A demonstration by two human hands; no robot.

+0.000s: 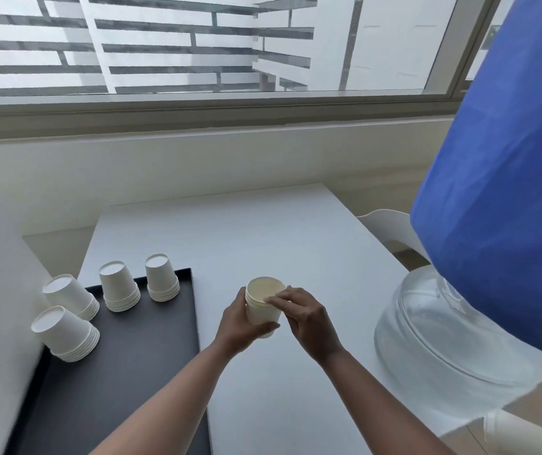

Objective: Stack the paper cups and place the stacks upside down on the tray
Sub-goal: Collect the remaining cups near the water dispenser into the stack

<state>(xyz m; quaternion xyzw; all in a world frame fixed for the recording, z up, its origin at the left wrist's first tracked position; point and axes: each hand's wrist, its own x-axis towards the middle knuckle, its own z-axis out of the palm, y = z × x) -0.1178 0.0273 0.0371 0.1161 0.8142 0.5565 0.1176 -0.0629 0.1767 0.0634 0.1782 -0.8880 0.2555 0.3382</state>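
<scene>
Cups (pixel 263 310), paper, stacked: light, thin-walled, crushable. Left hand (pixel 240 323) wraps the side wall; right hand (pixel 302 316) pinches the rim. Hold the sides gently.

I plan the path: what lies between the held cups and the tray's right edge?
Only bare white table. In the head view, nothing stands between the held cups, gripped by the left hand, and the tray.
</scene>
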